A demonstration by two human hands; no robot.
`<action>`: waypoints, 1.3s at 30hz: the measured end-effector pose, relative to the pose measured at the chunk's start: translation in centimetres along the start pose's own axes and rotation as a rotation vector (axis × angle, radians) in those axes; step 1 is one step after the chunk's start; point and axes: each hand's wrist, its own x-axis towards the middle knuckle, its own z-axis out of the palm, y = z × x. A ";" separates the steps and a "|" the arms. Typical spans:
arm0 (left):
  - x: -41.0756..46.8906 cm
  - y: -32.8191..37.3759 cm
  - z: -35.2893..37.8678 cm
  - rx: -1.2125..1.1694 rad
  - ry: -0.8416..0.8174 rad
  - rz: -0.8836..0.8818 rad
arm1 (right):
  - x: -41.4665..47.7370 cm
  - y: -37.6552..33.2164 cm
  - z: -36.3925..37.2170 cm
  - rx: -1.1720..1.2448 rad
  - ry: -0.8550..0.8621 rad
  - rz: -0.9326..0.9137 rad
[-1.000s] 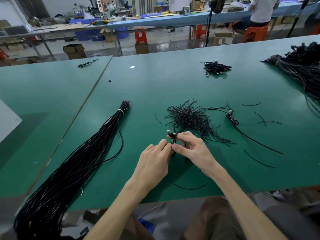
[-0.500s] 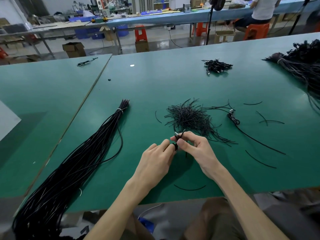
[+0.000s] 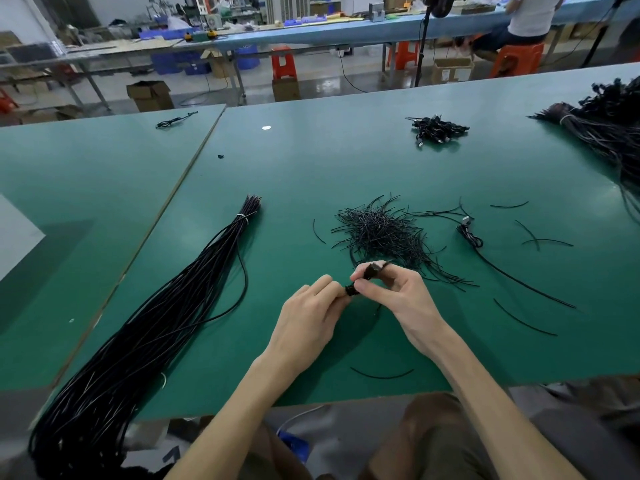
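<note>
Cable (image 3: 351, 289), a small black coil, hangs just over the desk (image 3: 346, 161) at near centre, between both hands. At left lies a long tied bundle (image 3: 156, 323). Left hand (image 3: 308, 317) pinches the coil's left side; right hand (image 3: 398, 296) grips its upper end with curled fingers. Just beyond lies a pile (image 3: 381, 233) of short ties.

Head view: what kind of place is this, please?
Probably a cable assembly workshop. A tied bundle of long black cables and a pile of short black wires lie on a long green worktable; the left hand and the right hand pinch a small black cable.
</note>
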 end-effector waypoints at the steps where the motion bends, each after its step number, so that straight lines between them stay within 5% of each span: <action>1: 0.1 -0.2 -0.1 -0.095 0.000 -0.060 | 0.0 0.0 -0.1 0.037 -0.007 -0.003; 8: 0.4 -1.1 -0.7 -0.535 0.019 -0.351 | -0.1 0.0 -0.1 0.055 -0.090 -0.036; 14: 0.5 -1.7 -0.9 -0.617 0.099 -0.433 | 0.0 -0.1 0.1 -0.015 -0.180 -0.015; 25: 0.0 -0.8 -0.9 -0.305 0.444 -0.227 | 0.1 -0.9 0.5 0.002 -0.089 0.137; 31: -0.2 -0.3 0.1 -0.047 0.360 0.050 | -0.2 -0.6 1.1 -0.147 -0.201 0.123; 39: -0.2 -0.1 -0.4 -0.243 0.279 -0.028 | -0.4 -0.7 0.7 -0.010 -0.103 0.118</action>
